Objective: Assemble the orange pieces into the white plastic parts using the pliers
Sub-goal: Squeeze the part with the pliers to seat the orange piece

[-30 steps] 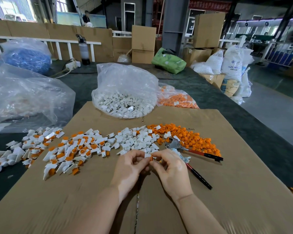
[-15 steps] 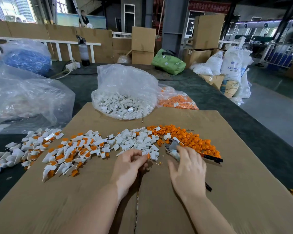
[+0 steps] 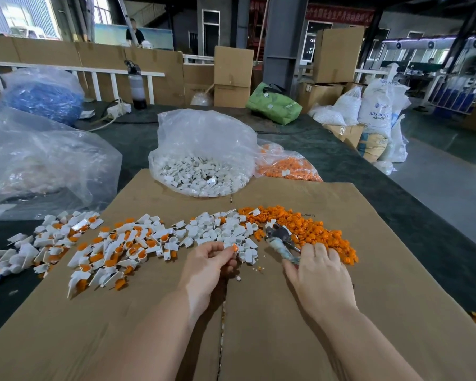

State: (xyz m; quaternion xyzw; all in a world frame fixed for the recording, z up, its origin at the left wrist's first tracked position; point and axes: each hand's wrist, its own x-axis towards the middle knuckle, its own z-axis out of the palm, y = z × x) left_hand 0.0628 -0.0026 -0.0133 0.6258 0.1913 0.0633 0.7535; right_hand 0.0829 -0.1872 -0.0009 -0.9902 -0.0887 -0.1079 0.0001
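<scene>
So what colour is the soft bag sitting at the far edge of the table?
Green, with small white markings: the bag shows best in the head view.

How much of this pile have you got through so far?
Done: a heap of assembled parts, white with orange inside, lies at left. In hand: the left hand pinches one white part with an orange piece, and the right hand is on the pliers. Left: loose white parts, loose orange pieces and two bags behind.
</scene>
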